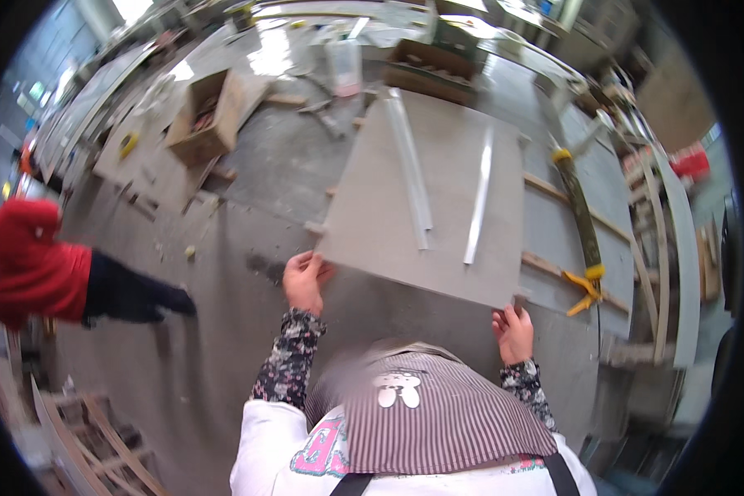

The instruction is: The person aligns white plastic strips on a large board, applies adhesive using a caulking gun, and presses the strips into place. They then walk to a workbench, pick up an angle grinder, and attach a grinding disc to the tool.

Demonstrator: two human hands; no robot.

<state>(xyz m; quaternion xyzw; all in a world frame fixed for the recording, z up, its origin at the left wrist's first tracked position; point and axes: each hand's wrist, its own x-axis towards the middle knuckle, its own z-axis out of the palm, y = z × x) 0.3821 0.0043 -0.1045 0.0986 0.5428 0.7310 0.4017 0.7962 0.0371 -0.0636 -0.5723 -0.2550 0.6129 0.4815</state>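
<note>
I've got L hand [304, 281] pinching the board [426, 198] at its 7 o'clock corner, R hand [514, 332] gripping 5 o'clock; I'd lift level so strips [412, 169] don't slide.

The large grey board [426, 194] looks like a matt, smooth panel, flat and even in tone, with no grain showing. On top of the board lie two long strips [446, 186] of pale metal or plastic with a glossy sheen that catches the light. Beyond the board's far edge, two cardboard boxes [215, 112] show dull brown paper surfaces. Right of the board, wooden battens [574, 211] look raw and unfinished, and a yellow clamp [585, 285] has a plastic-looking shine. The floor [215, 331] near the board's left corner is rough grey concrete, dusty and littered, glossy only far beyond the board under the lamps.
</note>
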